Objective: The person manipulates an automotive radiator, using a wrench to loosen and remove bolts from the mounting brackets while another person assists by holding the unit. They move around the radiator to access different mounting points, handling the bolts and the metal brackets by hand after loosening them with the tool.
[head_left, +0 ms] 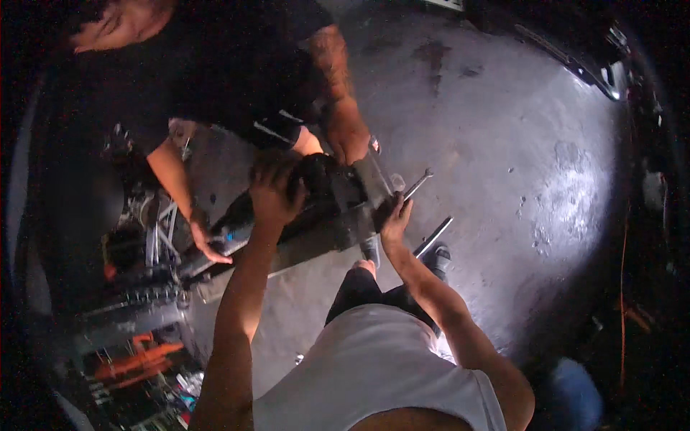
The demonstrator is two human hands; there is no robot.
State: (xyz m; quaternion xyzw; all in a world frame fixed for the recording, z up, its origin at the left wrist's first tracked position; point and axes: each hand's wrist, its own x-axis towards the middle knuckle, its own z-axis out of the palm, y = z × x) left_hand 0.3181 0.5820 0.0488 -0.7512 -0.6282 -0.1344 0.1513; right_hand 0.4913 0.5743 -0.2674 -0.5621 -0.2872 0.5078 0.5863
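Note:
A long dark mechanical assembly [327, 190] with a flat metal side beam [302, 257] runs from the left toward the middle. My left hand [277, 192] lies on its dark upper part, fingers spread and bent over it. At the assembly's right end my right hand [397, 219] is closed around a wrench [418, 184], whose slim shaft and head stick out up and to the right. Beside that hand is a grey metal piece [372, 174]. A co-worker's closed hand [348, 133] is at this end, and their other hand [208, 238] reaches to the assembly farther left.
The co-worker [215, 72] leans in from the far left. A metal bar [435, 237] shows by my shoe [440, 258] over the grey floor [489, 136]. Orange tools [136, 363] and small items lie low left. Dark equipment [611, 79] stands far right.

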